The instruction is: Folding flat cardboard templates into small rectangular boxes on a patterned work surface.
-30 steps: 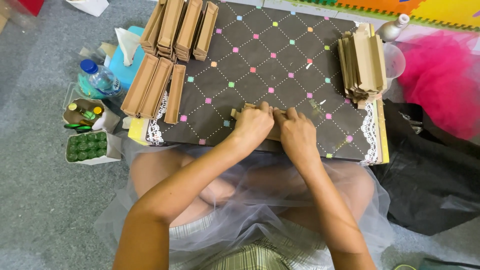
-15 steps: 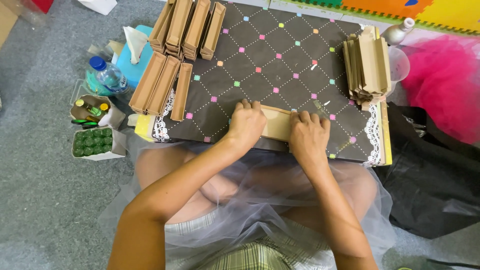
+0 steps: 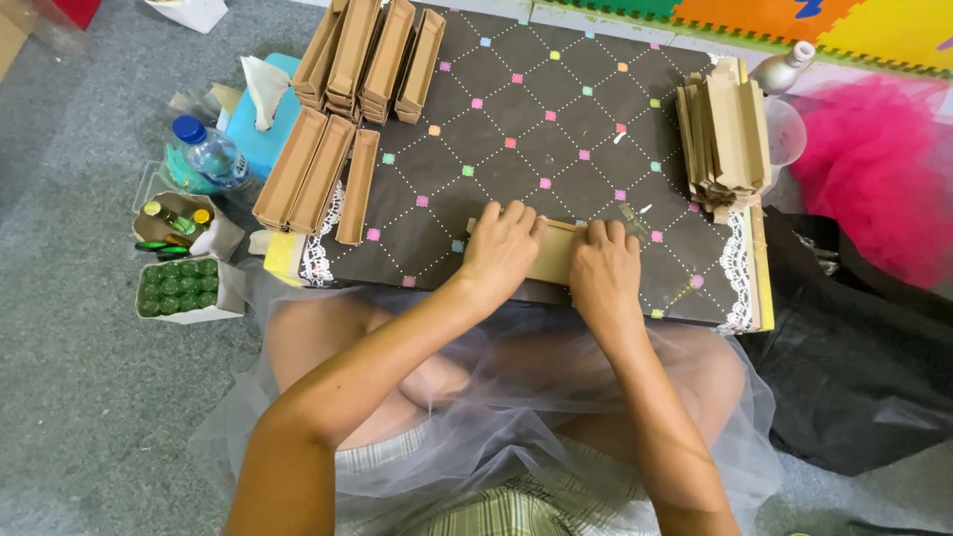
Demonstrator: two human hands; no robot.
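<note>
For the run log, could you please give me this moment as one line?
left hand: pressing on cardboard piece | right hand: pressing same piece | surface: dark quilted board | nearby: folded trays, flat stack

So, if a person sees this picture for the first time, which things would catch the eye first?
Probably the left hand and right hand, both pressing on a flat brown cardboard piece at the near edge of the dark quilted board with coloured squares. Next, the rows of folded brown cardboard trays at the board's far left corner, and the bright pink tulle heap on the right.
</note>
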